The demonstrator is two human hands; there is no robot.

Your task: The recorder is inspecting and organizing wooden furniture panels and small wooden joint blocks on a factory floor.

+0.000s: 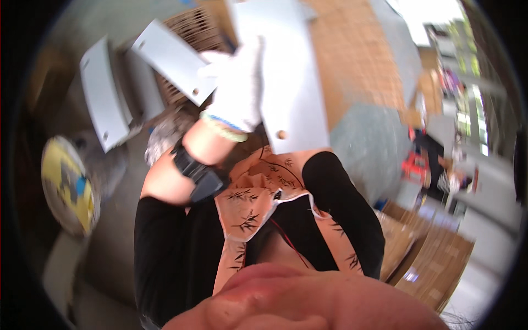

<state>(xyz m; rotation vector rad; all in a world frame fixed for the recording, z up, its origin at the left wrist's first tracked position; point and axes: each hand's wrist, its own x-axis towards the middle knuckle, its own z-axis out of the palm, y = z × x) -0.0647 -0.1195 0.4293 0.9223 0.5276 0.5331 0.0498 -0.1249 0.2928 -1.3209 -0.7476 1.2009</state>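
A light grey metal plate (291,82), long with a hole near its lower end, stands tilted in front of me. My left hand (236,88), in a white glove, is at the plate's left edge. Motion smears its fingers, so its grip cannot be made out. My right forearm runs behind the plate, which hides my right hand. Just left of my gloved hand is a second grey plate (173,58) with holes at its ends. A third, slightly curved plate (102,93) stands farther left.
A brown woven basket or rack (192,27) lies behind the second plate. At lower left is a round tub-like thing (63,184) with yellow on top. Brown cardboard (352,49) spreads at upper right; cardboard boxes (434,264) stand at lower right. People sit near a red stool (415,168).
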